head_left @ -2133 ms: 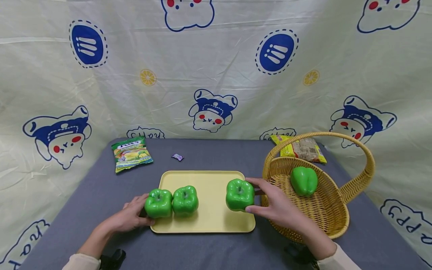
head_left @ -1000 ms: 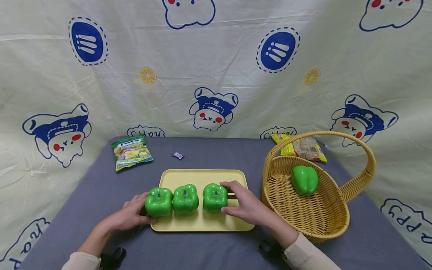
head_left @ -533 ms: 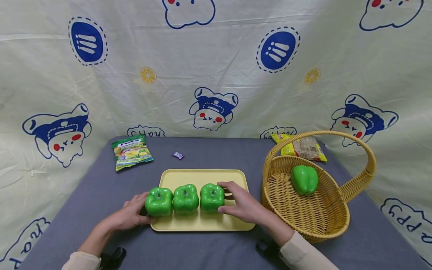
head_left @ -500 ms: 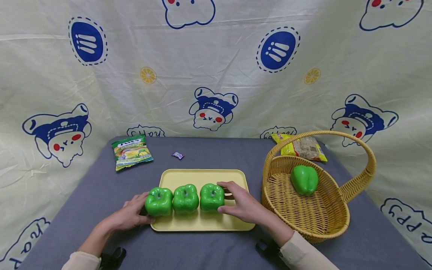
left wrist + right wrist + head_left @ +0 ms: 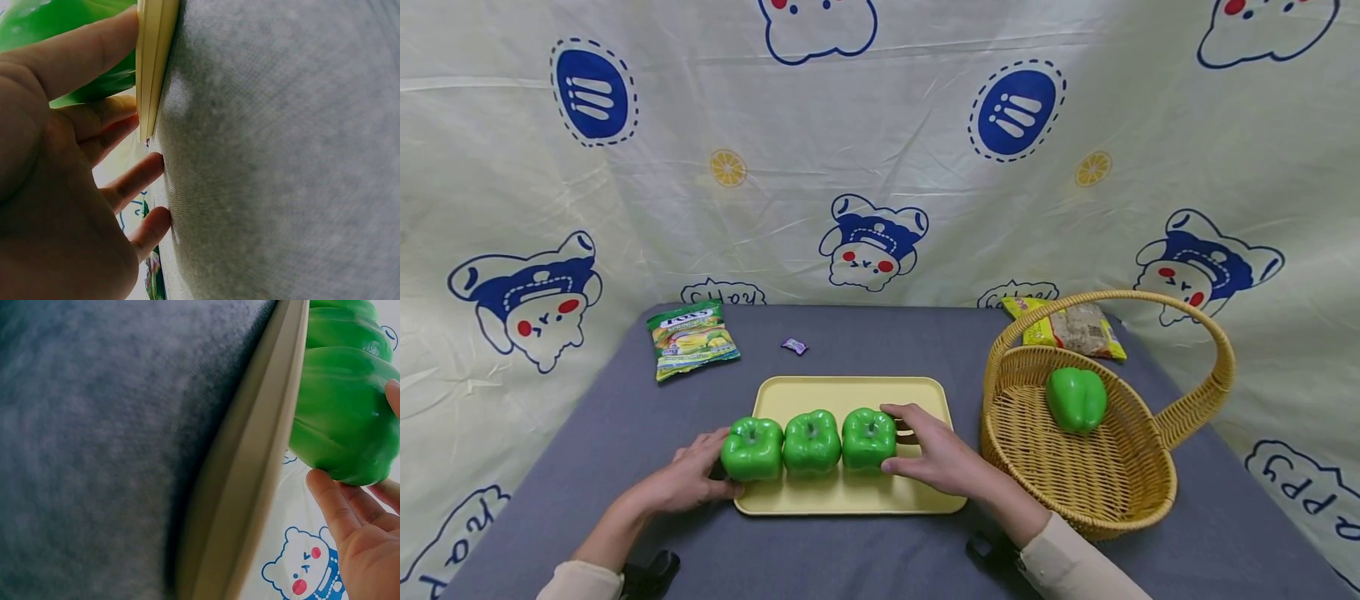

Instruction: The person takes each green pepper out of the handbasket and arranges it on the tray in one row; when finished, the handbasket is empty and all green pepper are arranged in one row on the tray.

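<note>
In the head view, three glossy green bell peppers sit in a row along the left and middle of a pale yellow tray (image 5: 917,492). My right hand (image 5: 936,450) grips the right-hand bell pepper (image 5: 868,439) from its right side, thumb in front and fingers behind. Close beside it is the middle bell pepper (image 5: 812,442). The left bell pepper (image 5: 752,448) sits at the tray's left end. There my left hand (image 5: 688,475) rests with fairly straight fingers; in the left wrist view its thumb (image 5: 94,50) touches the tray rim and two fingertips reach the tablecloth.
A wicker basket (image 5: 1150,467) with a tall handle stands right of the tray, one more green bell pepper (image 5: 1077,400) inside. Behind it lies a yellow packet (image 5: 1075,332). A green snack bag (image 5: 692,340) and a small purple candy (image 5: 794,346) lie at the back left.
My right hand has moved left with its bell pepper, from the tray's right end to beside the middle one, slowing at the end. The left hand has stayed put.
</note>
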Action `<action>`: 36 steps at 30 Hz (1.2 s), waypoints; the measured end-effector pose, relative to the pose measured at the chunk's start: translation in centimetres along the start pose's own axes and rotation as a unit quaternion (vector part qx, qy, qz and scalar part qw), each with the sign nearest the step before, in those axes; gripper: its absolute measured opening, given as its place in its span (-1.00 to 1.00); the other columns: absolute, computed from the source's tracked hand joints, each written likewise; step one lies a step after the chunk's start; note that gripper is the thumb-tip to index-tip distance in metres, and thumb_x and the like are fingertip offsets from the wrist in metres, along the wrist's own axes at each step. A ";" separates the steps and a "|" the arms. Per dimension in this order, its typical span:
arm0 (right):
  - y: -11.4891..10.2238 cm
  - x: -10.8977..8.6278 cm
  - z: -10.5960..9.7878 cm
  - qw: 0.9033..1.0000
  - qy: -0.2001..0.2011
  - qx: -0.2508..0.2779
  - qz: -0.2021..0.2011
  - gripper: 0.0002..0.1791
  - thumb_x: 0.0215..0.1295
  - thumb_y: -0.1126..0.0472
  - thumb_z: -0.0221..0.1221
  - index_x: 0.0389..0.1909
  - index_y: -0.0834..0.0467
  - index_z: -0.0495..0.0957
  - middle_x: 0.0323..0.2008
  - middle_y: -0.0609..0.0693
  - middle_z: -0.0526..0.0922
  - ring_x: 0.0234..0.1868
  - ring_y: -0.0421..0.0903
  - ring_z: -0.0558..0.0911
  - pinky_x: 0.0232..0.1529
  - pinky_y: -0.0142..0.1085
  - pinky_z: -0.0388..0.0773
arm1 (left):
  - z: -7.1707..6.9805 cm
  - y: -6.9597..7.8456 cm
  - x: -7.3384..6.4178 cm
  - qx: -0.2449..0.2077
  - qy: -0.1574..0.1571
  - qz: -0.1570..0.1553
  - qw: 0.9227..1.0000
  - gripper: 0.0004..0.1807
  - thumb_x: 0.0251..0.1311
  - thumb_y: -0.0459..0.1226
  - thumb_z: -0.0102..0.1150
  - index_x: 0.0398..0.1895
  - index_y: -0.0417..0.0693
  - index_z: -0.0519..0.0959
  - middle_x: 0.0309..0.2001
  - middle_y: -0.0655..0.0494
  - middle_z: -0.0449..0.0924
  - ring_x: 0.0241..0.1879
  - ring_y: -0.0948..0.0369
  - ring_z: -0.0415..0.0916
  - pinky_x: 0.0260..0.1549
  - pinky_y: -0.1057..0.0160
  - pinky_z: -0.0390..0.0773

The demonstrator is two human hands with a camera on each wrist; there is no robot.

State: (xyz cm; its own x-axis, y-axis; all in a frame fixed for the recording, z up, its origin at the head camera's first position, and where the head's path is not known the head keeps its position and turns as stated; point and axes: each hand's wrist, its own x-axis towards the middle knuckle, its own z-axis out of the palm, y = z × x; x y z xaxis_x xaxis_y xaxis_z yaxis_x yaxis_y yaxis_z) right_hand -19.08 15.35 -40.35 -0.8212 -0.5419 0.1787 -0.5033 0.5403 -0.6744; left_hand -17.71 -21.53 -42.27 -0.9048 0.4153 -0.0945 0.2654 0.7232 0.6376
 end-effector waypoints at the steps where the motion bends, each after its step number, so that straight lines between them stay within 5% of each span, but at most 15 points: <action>1: 0.0 0.0 0.0 1.000 0.000 0.000 0.001 -0.21 0.10 0.11 0.33 0.33 0.22 0.23 0.13 0.09 0.47 0.10 0.03 0.58 0.08 -0.17 0.52 | 0.0 0.0 0.0 0.000 0.001 0.000 1.000 -0.06 -0.06 -0.02 0.38 0.35 -0.25 0.19 0.32 -0.25 0.23 0.27 -0.22 0.13 0.02 -0.35 0.07; 22: -1.9 -1.2 -2.2 0.997 0.049 -0.029 -0.044 -0.22 0.07 0.08 0.36 0.30 0.19 0.28 0.18 0.12 0.49 0.16 0.05 0.53 0.09 -0.13 0.50 | 0.2 -0.1 -0.1 0.004 0.008 0.005 1.000 -0.05 -0.08 -0.02 0.39 0.34 -0.27 0.21 0.31 -0.26 0.24 0.25 -0.21 0.15 0.01 -0.32 0.09; 36: -4.1 -3.1 -6.3 0.991 0.086 -0.102 -0.008 -0.27 0.06 -0.01 0.35 0.26 0.08 0.34 0.17 0.02 0.48 0.13 0.02 0.54 0.06 -0.05 0.50 | 0.2 0.0 0.0 0.005 0.011 0.003 1.000 -0.07 -0.08 -0.03 0.40 0.33 -0.25 0.23 0.30 -0.22 0.26 0.25 -0.18 0.16 -0.01 -0.28 0.10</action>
State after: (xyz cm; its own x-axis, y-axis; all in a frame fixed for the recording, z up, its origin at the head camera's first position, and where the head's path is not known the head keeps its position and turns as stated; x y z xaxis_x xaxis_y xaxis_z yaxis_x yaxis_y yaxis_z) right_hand -16.20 18.84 -33.59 -0.8380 -0.4425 0.3193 -0.5454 0.6613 -0.5150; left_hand -17.61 -21.44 -42.42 -0.9105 0.4068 -0.0741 0.2730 0.7261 0.6311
